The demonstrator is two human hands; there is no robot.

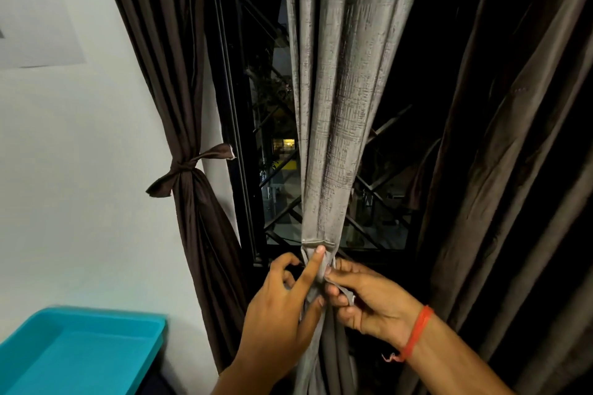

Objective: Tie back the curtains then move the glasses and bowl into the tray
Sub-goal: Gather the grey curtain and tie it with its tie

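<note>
Left hand [282, 305] — lower centre of the frame, index finger stretched up and pressed flat against the gathered grey curtain [333, 112], thumb and remaining fingers curled loosely and apart beside the knot. Right hand [365, 301] — just right of it, fingertips pinched together on a narrow grey tie strip [345, 292] that crosses the bunched cloth; a red thread bracelet [417, 333] circles the wrist. Both hands touch the curtain at the same point, directly below a folded band of the tie.

Turquoise tray [96, 317] — lower left corner, nothing visible inside it; what it rests on is cut off by the frame.

Grey curtain — centre of the frame, hanging in long vertical pleats, cinched narrow where the hands meet.

Dark brown curtain [179, 99] — left of centre, against the white wall [80, 170], already bound by a knotted brown sash [186, 167] with both ends sticking out. A second dark brown curtain [513, 170] hangs loose along the right side.

Window [276, 151] — behind the curtains, dark frame and diagonal grille, night outside with one lit pane in the distance.

Paper sheet [35, 22] — upper left, on the wall, print blurred.
</note>
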